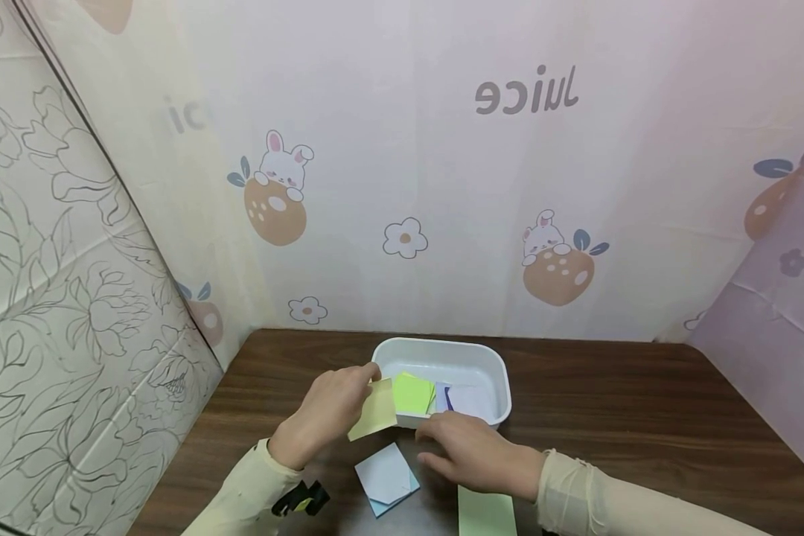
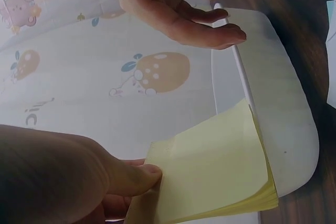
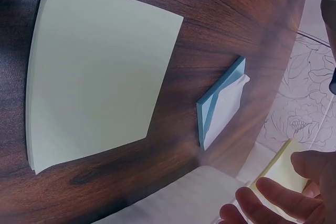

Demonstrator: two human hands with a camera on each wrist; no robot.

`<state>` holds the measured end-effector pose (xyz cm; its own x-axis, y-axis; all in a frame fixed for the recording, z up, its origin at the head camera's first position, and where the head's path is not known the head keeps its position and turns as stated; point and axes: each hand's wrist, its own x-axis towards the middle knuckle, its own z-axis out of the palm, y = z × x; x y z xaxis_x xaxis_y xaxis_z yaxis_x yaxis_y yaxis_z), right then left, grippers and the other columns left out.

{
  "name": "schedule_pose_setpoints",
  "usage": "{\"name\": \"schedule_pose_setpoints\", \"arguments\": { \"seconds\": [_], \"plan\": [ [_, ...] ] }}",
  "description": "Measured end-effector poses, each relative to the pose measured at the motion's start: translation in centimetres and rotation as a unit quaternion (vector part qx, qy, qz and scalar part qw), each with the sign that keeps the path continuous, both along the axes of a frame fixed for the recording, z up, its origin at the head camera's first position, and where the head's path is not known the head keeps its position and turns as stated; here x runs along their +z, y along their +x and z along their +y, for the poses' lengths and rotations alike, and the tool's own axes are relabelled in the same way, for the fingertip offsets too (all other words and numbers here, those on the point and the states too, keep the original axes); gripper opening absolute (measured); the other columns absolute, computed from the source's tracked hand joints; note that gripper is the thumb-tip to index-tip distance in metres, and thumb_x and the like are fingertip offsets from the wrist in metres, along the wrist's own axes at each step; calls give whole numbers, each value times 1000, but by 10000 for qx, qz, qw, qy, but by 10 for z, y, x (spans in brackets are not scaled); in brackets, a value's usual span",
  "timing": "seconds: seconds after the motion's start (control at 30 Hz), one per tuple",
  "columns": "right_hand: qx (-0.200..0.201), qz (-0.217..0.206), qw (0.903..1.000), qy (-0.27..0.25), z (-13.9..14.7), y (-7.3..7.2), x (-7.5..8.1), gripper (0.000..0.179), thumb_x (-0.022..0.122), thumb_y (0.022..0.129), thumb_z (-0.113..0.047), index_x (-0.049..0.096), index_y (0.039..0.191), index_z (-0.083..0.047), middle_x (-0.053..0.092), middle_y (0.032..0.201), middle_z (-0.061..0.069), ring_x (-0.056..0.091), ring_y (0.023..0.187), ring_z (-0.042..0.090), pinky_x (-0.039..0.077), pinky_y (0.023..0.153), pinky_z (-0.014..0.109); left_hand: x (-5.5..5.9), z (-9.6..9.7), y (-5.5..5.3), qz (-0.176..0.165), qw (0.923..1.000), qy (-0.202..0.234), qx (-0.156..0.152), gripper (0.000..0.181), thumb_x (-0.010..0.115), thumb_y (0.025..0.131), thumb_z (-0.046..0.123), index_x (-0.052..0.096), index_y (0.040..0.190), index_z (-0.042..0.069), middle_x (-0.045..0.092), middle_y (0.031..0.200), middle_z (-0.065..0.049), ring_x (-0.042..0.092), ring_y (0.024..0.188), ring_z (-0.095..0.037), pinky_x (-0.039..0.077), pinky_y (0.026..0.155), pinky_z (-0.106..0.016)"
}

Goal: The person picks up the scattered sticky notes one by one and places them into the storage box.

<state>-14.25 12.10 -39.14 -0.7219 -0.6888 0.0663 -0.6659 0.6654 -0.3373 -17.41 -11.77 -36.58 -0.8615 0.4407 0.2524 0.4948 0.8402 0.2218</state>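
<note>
In the head view my left hand (image 1: 331, 402) pinches a pale yellow sticky note pad (image 1: 375, 412) by one edge, at the front left of a white plastic bin (image 1: 502, 380). The left wrist view shows the thumb on top of the pad (image 2: 210, 166) and its fanned sheet edges. My right hand (image 1: 472, 450) hovers by the bin's front rim, fingers loosely bent and nothing seen in them. Inside the bin lie bright green sticky notes (image 1: 412, 394) and whitish paper (image 1: 474, 402) with a dark purple strip.
A blue pad with white sheets on top (image 1: 383, 476) lies on the wooden table (image 1: 610, 417) between my hands. Below my right forearm is a pale green pad (image 3: 100, 77). Printed curtains (image 1: 402, 149) stand behind and at both sides.
</note>
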Motion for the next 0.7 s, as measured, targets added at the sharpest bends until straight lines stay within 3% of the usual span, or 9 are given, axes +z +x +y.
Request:
{"name": "schedule_pose_setpoints", "arguments": {
  "seconds": [0.43, 0.7],
  "plan": [
    [-48, 158, 9998, -120, 7, -6, 4, 23, 69, 95, -27, 71, 109, -9, 73, 102, 0, 63, 93, 9, 54, 82, 31, 7, 8, -3, 129, 9999, 48, -88, 16, 68, 92, 2, 68, 105, 10, 74, 89, -6, 47, 61, -12, 37, 53, -25],
    [-219, 189, 9996, -79, 9, -9, 7, 23, 69, 95, -26, 71, 111, -10, 74, 106, 0, 67, 100, 14, 55, 86, 35, 8, 13, -3, 103, 9998, 26, -156, 15, 67, 93, 3, 69, 106, 10, 74, 87, -6, 47, 59, -13, 37, 51, -25]
  ]
}}
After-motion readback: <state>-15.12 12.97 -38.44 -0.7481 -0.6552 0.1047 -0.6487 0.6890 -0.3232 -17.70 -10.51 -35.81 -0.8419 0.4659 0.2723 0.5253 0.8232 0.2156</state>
